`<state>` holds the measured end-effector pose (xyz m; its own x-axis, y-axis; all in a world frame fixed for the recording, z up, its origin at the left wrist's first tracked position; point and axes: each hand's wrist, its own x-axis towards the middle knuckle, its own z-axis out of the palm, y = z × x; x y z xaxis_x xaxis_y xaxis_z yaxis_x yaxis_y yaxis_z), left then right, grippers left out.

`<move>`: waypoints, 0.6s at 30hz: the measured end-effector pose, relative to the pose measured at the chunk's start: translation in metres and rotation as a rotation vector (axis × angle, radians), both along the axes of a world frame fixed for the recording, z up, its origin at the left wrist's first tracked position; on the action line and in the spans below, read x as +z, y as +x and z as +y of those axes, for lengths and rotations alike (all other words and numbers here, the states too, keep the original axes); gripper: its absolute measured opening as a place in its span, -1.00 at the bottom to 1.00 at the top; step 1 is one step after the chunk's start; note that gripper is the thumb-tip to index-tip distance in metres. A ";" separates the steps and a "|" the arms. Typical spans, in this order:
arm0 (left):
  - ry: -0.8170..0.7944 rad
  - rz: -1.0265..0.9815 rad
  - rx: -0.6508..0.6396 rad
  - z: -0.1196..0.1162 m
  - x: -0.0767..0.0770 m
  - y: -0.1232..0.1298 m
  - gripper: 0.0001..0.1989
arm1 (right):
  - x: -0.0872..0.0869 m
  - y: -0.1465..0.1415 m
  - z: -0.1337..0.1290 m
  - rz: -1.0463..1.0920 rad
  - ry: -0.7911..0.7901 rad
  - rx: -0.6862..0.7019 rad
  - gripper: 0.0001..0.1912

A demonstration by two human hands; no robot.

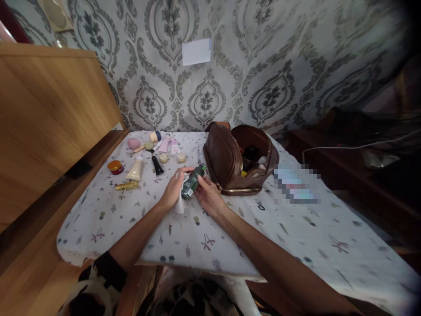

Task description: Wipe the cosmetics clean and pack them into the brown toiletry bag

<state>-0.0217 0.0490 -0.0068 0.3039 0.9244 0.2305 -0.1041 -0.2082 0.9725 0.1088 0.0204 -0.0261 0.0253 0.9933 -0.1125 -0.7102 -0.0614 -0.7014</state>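
A small dark green bottle [192, 182] with a bright green end and a pale label patch is tilted between my hands above the table. My right hand [210, 195] grips it from the near right side, thumb on its front. Curled at the bottle's left side is my left hand [174, 186], with a white tissue [180, 205] hanging below its fingers; its fingertips reach the bottle's upper end. Just right of my hands stands a brown zip bag [223, 158], unzipped, with several dark and pale items inside that I cannot make out singly.
On the patterned white tablecloth [131, 232] at left lie a cream tube [135, 169], a black tube [157, 166], an orange-lidded jar [115, 167], a gold tube [126, 185] and several other cosmetics. A black hair tie [261, 206] lies right. A wooden cabinet [55, 123] borders the left.
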 end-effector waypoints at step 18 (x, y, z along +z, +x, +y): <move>-0.223 -0.210 -0.026 0.012 0.016 -0.018 -0.69 | 0.009 0.000 -0.014 -0.202 0.023 0.523 -0.61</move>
